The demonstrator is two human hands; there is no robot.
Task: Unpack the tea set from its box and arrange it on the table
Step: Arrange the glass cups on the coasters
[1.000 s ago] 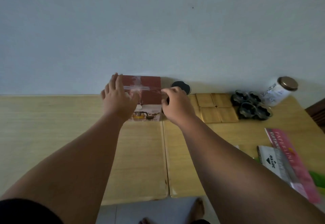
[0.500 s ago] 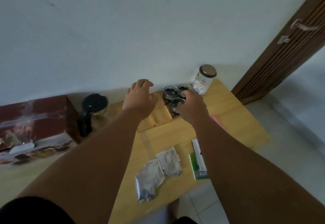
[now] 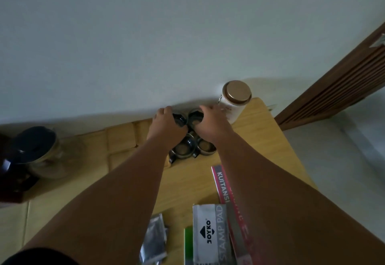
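Observation:
Several small glass cups in black holders stand clustered at the back of the wooden table (image 3: 262, 139). My left hand (image 3: 166, 128) curls around the back-left cup (image 3: 179, 119). My right hand (image 3: 212, 126) closes over the back-right cup (image 3: 195, 118). The two front cups (image 3: 183, 150) (image 3: 205, 147) stand free below my wrists. A glass teapot with a black lid (image 3: 36, 152) sits at the left, with square wooden coasters (image 3: 120, 139) between it and the cups. A dark red corner of the box (image 3: 6, 173) shows at the left edge.
A white jar with a bronze lid (image 3: 235, 102) stands just right of the cups, against the wall. Near the front edge lie a stamp pad box (image 3: 210, 235), a pink receipt book (image 3: 224, 185) and silver sachets (image 3: 155, 241). A slatted wooden door (image 3: 337, 89) is at the right.
My hands left the box, and my view swung right to the cups. Both hands then moved further onto the back two cups and closed on them.

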